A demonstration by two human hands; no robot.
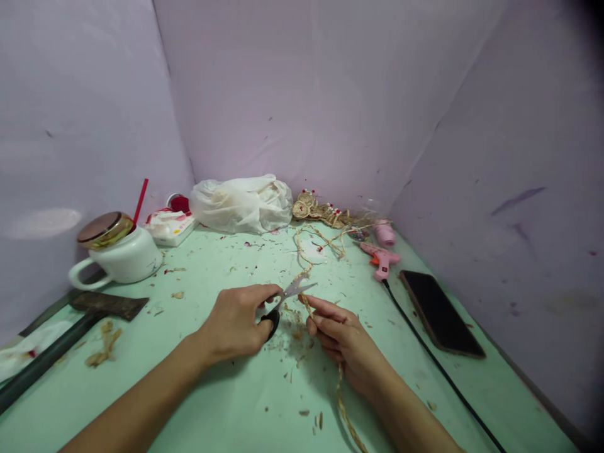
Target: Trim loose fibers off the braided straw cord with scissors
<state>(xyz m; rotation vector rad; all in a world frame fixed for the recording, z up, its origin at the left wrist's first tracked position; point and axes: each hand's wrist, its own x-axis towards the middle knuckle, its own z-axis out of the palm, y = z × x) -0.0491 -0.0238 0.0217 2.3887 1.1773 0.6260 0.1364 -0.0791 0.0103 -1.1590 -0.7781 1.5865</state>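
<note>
My left hand (240, 321) is closed around the black handles of a pair of scissors (291, 291), whose blades are apart. Those blades lie close to a braided straw cord (349, 420), just beyond the fingertips of my right hand (346, 336). My right hand pinches this cord between thumb and fingers, and its tail hangs down toward the near edge. Past the scissors, more straw cord (302, 251) runs away in loops to the back. Whether the two lengths are still joined at the blades, I cannot tell.
Left stand a white mug (129, 255) with a gold-rimmed lid and a hammer (61, 336). A white plastic bag (243, 204) and woven straw pieces (325, 212) lie at the back. On the right are a pink glue gun (381, 259), its black cable and a phone (442, 313). Straw scraps litter the table.
</note>
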